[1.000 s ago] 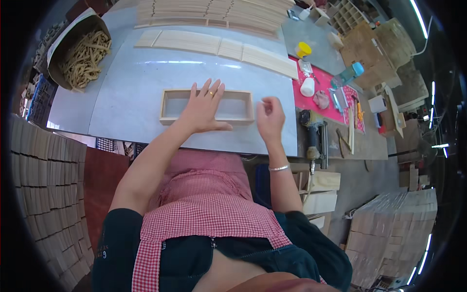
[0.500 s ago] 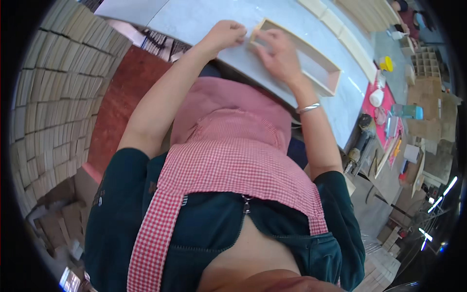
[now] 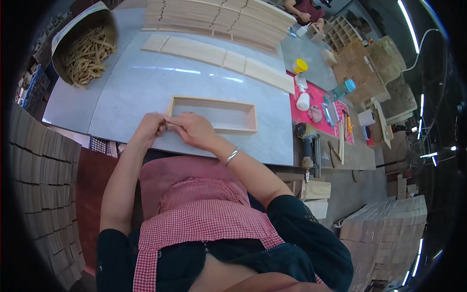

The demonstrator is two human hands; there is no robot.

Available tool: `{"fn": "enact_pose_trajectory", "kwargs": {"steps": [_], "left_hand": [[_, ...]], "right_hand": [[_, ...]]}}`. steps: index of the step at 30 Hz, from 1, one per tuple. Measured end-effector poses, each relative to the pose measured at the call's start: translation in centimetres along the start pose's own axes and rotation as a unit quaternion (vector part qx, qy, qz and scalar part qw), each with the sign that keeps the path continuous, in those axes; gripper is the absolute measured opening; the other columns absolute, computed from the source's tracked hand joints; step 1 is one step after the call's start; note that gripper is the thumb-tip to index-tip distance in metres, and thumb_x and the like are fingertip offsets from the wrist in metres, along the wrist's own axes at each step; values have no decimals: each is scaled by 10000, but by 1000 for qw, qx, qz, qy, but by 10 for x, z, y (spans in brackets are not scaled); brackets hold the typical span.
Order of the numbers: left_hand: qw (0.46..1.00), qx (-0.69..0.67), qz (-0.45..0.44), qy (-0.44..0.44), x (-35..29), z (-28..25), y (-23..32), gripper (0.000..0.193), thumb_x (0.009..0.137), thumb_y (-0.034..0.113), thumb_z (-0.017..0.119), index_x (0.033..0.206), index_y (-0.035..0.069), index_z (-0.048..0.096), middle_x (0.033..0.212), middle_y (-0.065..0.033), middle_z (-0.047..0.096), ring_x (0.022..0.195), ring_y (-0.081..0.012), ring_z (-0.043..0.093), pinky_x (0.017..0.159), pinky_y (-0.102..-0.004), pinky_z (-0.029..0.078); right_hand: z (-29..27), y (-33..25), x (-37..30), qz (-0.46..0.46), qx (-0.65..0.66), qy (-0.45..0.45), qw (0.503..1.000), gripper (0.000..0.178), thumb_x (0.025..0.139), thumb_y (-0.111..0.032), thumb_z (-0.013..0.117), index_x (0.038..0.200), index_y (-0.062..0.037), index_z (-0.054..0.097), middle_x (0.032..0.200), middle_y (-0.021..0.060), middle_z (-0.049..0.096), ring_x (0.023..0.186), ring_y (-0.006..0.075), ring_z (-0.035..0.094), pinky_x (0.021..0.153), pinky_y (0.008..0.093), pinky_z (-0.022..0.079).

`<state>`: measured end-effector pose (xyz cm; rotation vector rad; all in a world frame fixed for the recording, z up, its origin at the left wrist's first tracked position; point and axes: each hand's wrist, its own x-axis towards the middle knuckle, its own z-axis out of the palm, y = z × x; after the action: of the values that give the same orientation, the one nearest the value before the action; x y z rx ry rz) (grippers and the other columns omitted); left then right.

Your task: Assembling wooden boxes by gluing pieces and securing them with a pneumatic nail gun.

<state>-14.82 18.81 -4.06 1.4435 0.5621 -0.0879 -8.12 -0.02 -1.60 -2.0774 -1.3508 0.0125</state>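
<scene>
Left hand and right hand meet, fingers curled — any grip cannot be told — at the near left corner of the wooden frame on the counter; a stray push could skew it.

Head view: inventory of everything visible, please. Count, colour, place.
Table: 1, pale grey, centre
Wooden frame: 1, pale, table's near half
Flat boards: several, pale, row beyond frame
Slat stack: 1, pale, table's far side
Strips: many, tan, open container upper left
Tub: 1, yellow, right of boards
Bottle: 1, white, on pink sheet
Hosed tool: 1, black and grey, table's right edge
Compartment tray: 1, brown, upper right
Stacked pieces: many, greyish tan, far left
Co-worker: 1, dark red top, top right
Edge clutter: too unclear to count
Apron: 1, red-white check, worn
Left hand: 1, bare, near frame's left end
Right hand: 1, silver bracelet, against left hand
</scene>
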Motion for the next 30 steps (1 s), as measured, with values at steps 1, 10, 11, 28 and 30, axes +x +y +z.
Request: {"fn": "enact_pose_trajectory", "kwargs": {"steps": [1,10,11,28,30], "left_hand": [[1000,-6,8,2,0,0,-2,140,924,87,528,857,41,643,687,-31,571,564,-83,457,488,-211,335],[995,-57,75,24,-19,2,-19,142,932,22,512,1031,10,613,786,-61,602,604,-89,500,532,-215,398],[995,-61,79,27,-19,2,-18,154,933,15,510,1051,7,609,797,-64,605,608,-90,505,537,-216,406],[959,157,221,77,-36,9,-33,378,881,83,629,1243,-21,660,1089,-121,708,971,-214,683,852,-303,543],[959,170,215,77,-39,14,-23,365,890,118,651,1227,-22,674,1039,-111,713,928,-205,675,832,-294,538]], "right_hand": [[0,0,1,0,6,0,1000,331,945,-185,603,1266,-215,676,857,62,620,758,299,598,679,404,491],[6,-3,-4,-10,-27,0,1000,413,925,-183,627,1336,-229,639,874,54,641,786,278,620,704,373,510],[5,-2,-3,-11,-35,1,999,435,922,-181,631,1354,-232,630,879,51,644,786,272,621,707,364,511],[-84,69,-179,345,-33,353,869,378,955,-115,631,1302,27,579,1192,159,645,1029,251,630,929,355,514],[-76,65,-184,291,9,287,912,338,976,-112,612,1285,23,590,1161,144,662,1029,228,630,936,331,506]]}}
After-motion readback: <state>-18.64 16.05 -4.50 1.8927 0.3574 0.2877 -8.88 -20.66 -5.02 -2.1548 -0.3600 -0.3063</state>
